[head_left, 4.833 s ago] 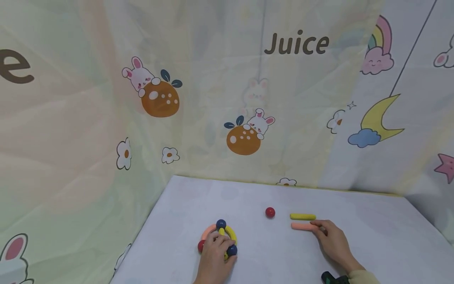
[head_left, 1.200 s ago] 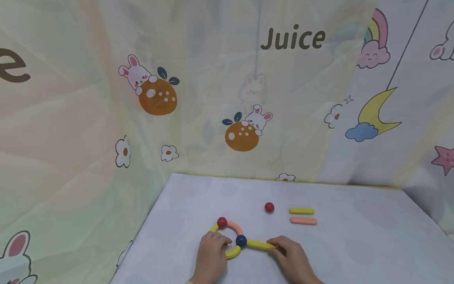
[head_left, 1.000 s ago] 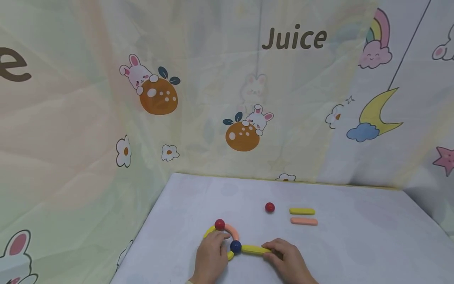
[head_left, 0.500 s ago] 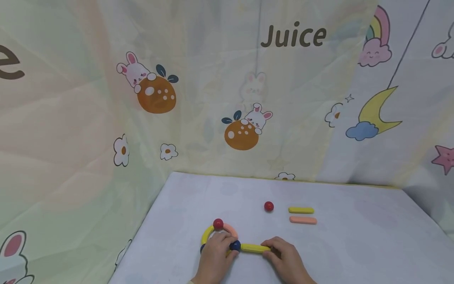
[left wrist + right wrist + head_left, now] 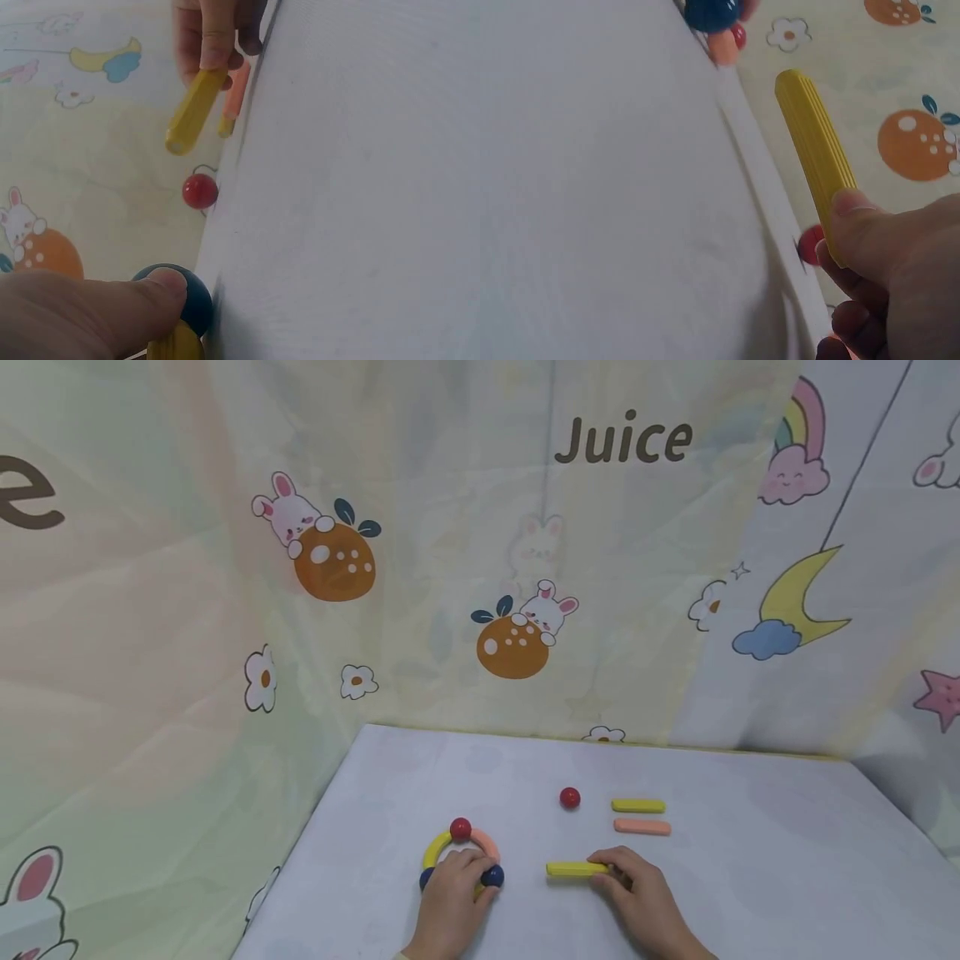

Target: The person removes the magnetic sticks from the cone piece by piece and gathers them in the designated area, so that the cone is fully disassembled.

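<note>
Curved rods and balls form a ring on the table: a red ball [image 5: 461, 829] at the far side, a yellow curved rod [image 5: 434, 848], a pink curved rod [image 5: 486, 842], and blue balls at left and right. My left hand [image 5: 450, 906] lies over the ring's near part, thumb and fingers gripping the right-hand blue ball [image 5: 492, 877]. Its palm hides part of the ring. To the right, my right hand [image 5: 647, 893] pinches one end of a straight yellow rod [image 5: 810, 135]. That rod's free end points at the ring, apart from the blue ball.
A loose red ball [image 5: 570, 797] sits behind, between the ring and two straight rods. Those are a yellow rod [image 5: 638, 806] and a pink rod [image 5: 642, 827], lying side by side. The white table [image 5: 787, 860] ends at a printed cloth backdrop [image 5: 420, 527].
The right hand let go of the pink rod, then held the yellow rod against the ring's blue ball. Now the rod has come away rightward. The ring has turned under the left hand.
</note>
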Tool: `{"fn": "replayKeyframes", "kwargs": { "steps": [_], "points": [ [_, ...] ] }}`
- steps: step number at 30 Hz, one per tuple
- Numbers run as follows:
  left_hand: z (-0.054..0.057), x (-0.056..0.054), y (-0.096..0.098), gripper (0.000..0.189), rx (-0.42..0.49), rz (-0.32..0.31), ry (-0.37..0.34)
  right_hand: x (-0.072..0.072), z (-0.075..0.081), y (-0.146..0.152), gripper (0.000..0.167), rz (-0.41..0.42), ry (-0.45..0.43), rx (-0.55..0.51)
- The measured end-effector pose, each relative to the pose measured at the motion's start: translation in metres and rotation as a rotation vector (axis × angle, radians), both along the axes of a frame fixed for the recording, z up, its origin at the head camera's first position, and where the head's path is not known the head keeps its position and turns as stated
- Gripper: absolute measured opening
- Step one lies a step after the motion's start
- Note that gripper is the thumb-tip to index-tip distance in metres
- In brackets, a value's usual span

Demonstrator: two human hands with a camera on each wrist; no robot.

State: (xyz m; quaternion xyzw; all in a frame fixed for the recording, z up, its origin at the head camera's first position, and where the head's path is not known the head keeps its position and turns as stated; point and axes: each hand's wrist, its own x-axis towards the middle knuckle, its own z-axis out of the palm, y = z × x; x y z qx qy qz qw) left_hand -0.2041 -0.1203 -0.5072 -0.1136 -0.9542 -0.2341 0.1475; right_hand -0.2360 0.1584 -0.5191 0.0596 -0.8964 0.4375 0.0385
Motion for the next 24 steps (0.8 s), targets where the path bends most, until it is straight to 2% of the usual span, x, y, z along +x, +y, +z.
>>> {"fn": "replayKeyframes", "kwargs": {
  "steps": [4, 7, 14, 20, 24],
  "points": [
    [0.0, 0.0, 0.0, 0.035, 0.008, -0.007, -0.015, -0.004, -0.002, 0.024, 0.022, -0.086, 0.094, 0.079],
    [0.001, 0.0, 0.0, 0.036, 0.009, 0.005, -0.043, -0.007, -0.002, 0.039, 0.022, -0.11, 0.135, 0.136],
    [0.0, 0.0, 0.0, 0.035, 0.004, 0.011, -0.056, -0.012, -0.003, 0.065, 0.025, -0.168, 0.135, 0.243],
    [0.0, 0.0, 0.001, 0.035, 0.004, 0.006, -0.052, -0.015, -0.01, 0.076, 0.028, -0.236, 0.113, 0.258],
    [-0.001, 0.0, 0.001, 0.035, 0.006, 0.004, -0.054, -0.017, -0.014, 0.079, 0.027, -0.264, 0.129, 0.258]
  ]
}}
